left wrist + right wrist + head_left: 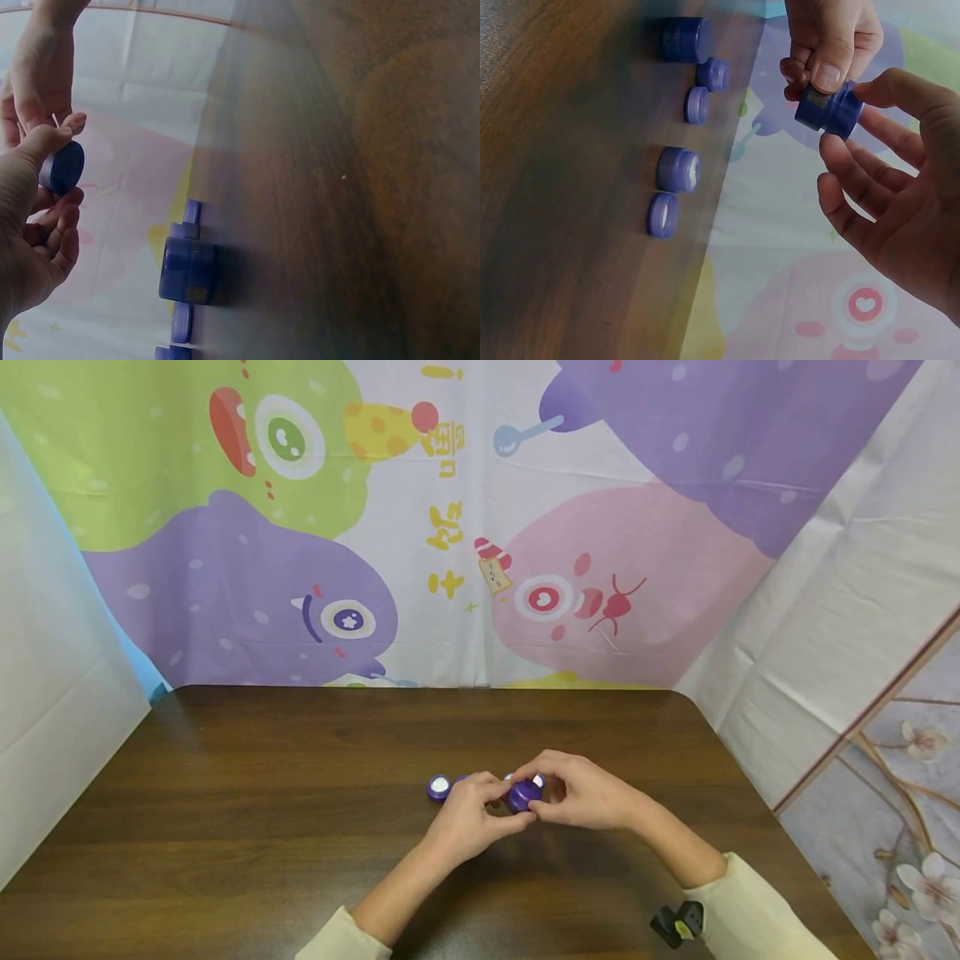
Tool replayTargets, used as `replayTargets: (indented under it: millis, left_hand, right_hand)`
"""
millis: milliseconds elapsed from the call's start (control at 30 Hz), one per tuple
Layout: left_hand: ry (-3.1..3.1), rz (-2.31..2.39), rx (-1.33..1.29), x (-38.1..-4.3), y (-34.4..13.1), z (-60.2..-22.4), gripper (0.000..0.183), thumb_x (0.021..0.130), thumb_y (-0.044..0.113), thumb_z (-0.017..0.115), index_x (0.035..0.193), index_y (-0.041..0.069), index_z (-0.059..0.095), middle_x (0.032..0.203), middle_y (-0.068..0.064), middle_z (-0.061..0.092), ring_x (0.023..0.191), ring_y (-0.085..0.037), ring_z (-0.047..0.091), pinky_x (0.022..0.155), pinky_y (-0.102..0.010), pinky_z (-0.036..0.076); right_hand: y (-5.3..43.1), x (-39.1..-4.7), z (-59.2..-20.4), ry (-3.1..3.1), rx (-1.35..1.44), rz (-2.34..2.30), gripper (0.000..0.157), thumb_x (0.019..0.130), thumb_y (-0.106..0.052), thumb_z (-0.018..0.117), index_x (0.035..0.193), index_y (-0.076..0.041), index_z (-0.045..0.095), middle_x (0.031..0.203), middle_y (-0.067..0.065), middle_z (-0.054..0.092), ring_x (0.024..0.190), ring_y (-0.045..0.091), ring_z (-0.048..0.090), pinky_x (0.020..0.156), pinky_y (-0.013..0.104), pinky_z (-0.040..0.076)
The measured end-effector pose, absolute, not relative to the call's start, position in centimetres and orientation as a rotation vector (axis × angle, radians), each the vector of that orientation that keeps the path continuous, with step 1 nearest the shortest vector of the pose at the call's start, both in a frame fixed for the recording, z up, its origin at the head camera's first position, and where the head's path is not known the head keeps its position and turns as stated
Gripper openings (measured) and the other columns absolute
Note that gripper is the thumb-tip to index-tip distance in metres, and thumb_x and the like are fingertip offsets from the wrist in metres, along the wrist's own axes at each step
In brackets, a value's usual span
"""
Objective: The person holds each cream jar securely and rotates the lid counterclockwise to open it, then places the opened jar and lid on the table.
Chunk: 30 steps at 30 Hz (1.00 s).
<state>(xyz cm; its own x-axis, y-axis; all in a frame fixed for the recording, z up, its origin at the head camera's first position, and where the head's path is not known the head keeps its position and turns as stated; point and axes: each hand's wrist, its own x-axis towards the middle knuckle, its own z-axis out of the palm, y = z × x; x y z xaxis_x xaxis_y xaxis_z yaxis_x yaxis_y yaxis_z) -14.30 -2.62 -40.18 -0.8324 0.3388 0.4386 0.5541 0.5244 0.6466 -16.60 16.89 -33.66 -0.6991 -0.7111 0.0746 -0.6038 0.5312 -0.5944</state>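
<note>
Both hands meet on a small purple cosmetic jar (524, 795) above the table. My left hand (468, 818) pinches its labelled body, the thumb lying on the label in the right wrist view. From the other side, fingertips of my right hand (585, 793) grip the jar's lid (846, 112). A narrow seam shows between lid and body. On the table beyond stand other purple jars and lids: an open jar (679, 169) with white inside, a loose lid (663, 216) beside it, another lid (697, 105), a small jar (713, 74) and a larger jar (686, 40).
The brown wooden table (225, 843) spans the work area. A cartoon-printed cloth (450, 635) hangs behind its far edge, with pale cloth on both sides. A black device (677, 924) sits by the right sleeve. The hands partly hide the row of jars in the head view.
</note>
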Motion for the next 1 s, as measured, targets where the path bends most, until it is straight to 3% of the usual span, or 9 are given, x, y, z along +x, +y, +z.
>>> replayTargets:
  millis: [267, 533, 800, 1000]
  left_hand:
    - [-2.539, -1.204, -0.717, -14.21, -2.6, -39.98, 0.045, 0.075, 0.033, 0.077, 0.108, 0.004, 0.07, 0.078, 0.002, 0.063, 0.07, -0.008, 0.05, 0.062, -0.016, 0.042]
    - [-2.528, -1.278, -0.701, -14.1, -2.61, -40.06, 0.039, 0.075, 0.032, 0.077, 0.104, 0.005, 0.072, 0.08, 0.004, 0.059, 0.073, -0.009, 0.05, 0.062, -0.017, 0.043]
    - [-2.531, -1.339, -0.655, -14.15, -2.63, -40.12, 0.047, 0.075, 0.03, 0.077, 0.11, 0.0, 0.068, 0.089, 0.0, 0.06, 0.08, -0.01, 0.052, 0.066, -0.018, 0.046]
    - [-2.539, -1.33, -0.653, -14.02, -2.66, -40.08, 0.049, 0.076, 0.029, 0.077, 0.112, -0.001, 0.066, 0.091, 0.0, 0.059, 0.082, -0.01, 0.052, 0.071, -0.02, 0.046]
  right_hand:
    - [17.08, -16.49, -33.68, 2.593, -1.067, -0.937, 0.037, 0.086, -0.028, 0.068, 0.119, -0.013, 0.059, 0.091, 0.0, 0.058, 0.067, 0.012, 0.048, 0.058, 0.019, 0.042]
    - [16.97, -16.56, -33.67, 2.576, -1.113, -0.905, 0.038, 0.083, -0.015, 0.068, 0.12, -0.014, 0.058, 0.092, -0.001, 0.057, 0.067, 0.007, 0.048, 0.058, 0.019, 0.044]
    - [17.02, -16.44, -33.58, 2.608, -1.063, -0.907, 0.041, 0.086, -0.027, 0.068, 0.122, -0.012, 0.057, 0.088, 0.002, 0.058, 0.068, 0.012, 0.049, 0.058, 0.019, 0.042]
    - [16.96, -16.53, -33.66, 2.6, -1.098, -0.916, 0.038, 0.084, -0.016, 0.068, 0.121, -0.013, 0.058, 0.088, 0.0, 0.058, 0.068, 0.011, 0.049, 0.058, 0.02, 0.044]
